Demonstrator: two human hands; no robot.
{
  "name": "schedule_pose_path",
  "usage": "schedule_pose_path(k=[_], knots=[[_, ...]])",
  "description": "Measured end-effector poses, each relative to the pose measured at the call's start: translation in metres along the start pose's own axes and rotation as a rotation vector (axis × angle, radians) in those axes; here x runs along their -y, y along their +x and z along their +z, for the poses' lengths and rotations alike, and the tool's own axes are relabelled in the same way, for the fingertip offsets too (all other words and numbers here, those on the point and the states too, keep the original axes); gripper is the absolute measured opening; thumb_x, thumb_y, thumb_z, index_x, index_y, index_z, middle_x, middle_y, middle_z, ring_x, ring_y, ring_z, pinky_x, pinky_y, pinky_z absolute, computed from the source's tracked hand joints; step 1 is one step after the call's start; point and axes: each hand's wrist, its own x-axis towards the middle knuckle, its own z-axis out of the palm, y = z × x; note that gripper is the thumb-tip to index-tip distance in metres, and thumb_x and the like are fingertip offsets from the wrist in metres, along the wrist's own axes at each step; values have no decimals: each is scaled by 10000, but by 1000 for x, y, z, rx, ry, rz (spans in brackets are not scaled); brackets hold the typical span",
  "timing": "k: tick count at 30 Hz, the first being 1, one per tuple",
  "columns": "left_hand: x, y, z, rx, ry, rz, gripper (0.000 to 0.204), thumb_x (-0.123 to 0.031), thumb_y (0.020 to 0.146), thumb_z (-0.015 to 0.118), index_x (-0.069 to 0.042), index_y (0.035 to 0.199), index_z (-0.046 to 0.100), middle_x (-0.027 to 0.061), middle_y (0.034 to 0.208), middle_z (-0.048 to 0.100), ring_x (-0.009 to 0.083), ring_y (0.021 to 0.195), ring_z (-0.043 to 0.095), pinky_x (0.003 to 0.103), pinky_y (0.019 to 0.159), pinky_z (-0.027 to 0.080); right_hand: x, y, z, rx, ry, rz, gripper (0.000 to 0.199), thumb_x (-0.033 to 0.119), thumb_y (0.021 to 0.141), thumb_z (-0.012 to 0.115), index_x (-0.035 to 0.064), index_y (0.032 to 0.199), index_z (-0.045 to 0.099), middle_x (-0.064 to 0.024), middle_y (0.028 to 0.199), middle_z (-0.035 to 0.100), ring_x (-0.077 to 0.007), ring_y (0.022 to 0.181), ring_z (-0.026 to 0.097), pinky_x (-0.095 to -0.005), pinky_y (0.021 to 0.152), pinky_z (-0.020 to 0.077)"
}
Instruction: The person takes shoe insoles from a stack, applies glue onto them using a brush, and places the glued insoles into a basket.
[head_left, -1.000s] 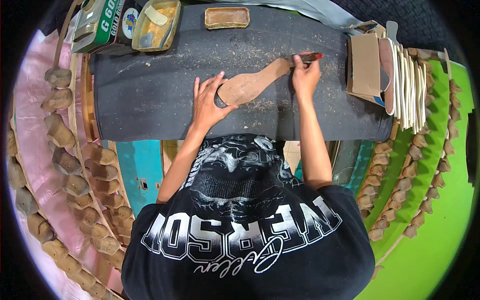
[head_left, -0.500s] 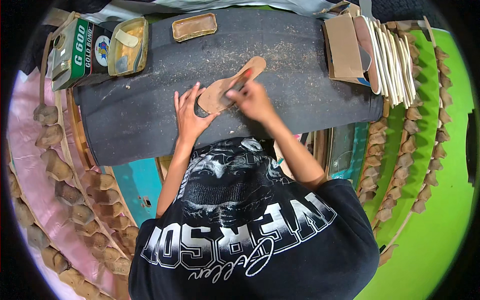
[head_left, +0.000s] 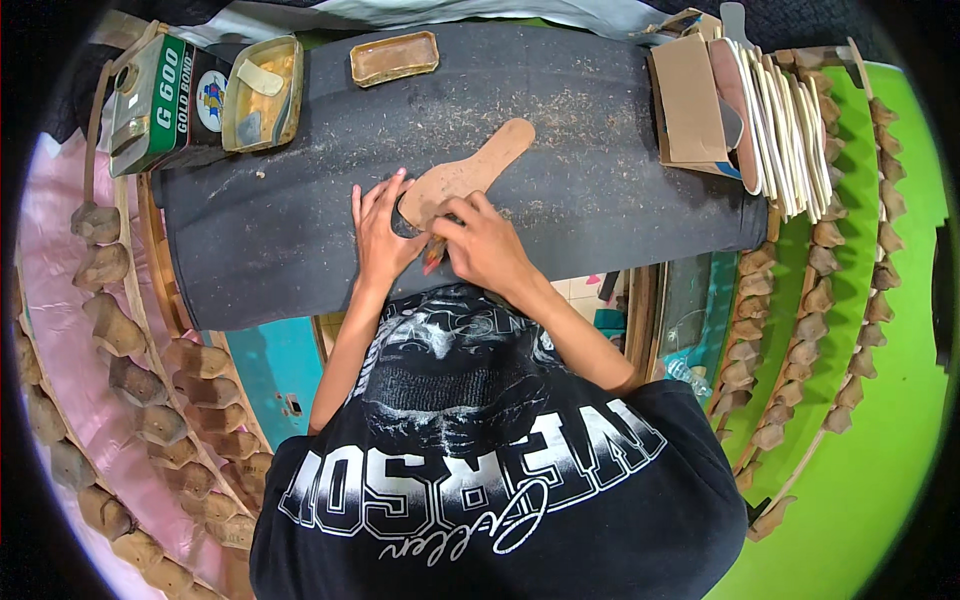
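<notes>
A tan, sole-shaped insole piece (head_left: 470,175) lies slantwise on the dark cloth, its wide end toward me and its narrow end away to the right. Against the wide end rests my left hand (head_left: 380,235), fingers spread along the left side and thumb near the lower edge. My right hand (head_left: 485,240) is closed around a small tool (head_left: 434,258) with a red end, held low beside the left thumb. Most of that tool is hidden by the fingers, so its kind cannot be made out.
Crumbs and shavings litter the dark cloth (head_left: 330,270). At the back left stand a green and white metal can (head_left: 155,105) and a tray of yellowish paste (head_left: 262,95); a shallow brown tray (head_left: 395,60) is nearby. Back right are a cardboard box (head_left: 690,105) and stacked soles (head_left: 790,140). Wooden shoe lasts (head_left: 115,325) line both sides.
My right hand has drawn back from the middle of the insole to its near end, and the tool's red end now points toward me. The left hand stays in about the same place.
</notes>
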Motion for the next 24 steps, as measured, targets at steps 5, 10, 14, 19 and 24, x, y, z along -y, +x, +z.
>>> schedule_pose_path(k=[5,10,14,19,24], knots=[[-6,-1,-6,-5,-24,-28,1116,-358,619,988,-141,1586,475,25,1317,740,292,1347,576,594,1301,177,-76,9,-13,-332,507,444,188,112,912,761,40,1083,731,-149,1031,740,-306,883,712,-381,782,571],[-2,-2,-4,16,6,-9,1164,-372,607,1003,-137,1602,448,31,1337,736,290,1374,562,593,1298,189,-106,25,-33,-539,157,455,177,10,904,696,33,1078,713,-142,1017,708,-313,888,688,-397,769,551],[-3,-2,-5,6,1,-35,1127,-353,624,994,-132,1593,463,29,1336,737,287,1374,563,594,1295,191,-41,7,-12,-213,-172,104,296,-47,714,655,63,988,650,-148,1055,630,-399,973,604,-493,816,526],[-1,0,-1,-8,-5,-28,1076,-355,629,979,-174,1577,504,6,1331,734,255,1347,580,587,1292,195,1,-13,22,-123,171,-48,255,76,854,776,75,1094,690,-105,1044,686,-306,912,668,-418,757,549],[-6,2,-10,52,-29,-65,1095,-357,628,990,-140,1579,493,19,1345,732,275,1382,557,575,1307,175,-88,9,-3,-523,697,650,272,260,1022,749,44,1153,649,-47,912,688,-107,705,620,-288,589,496]])
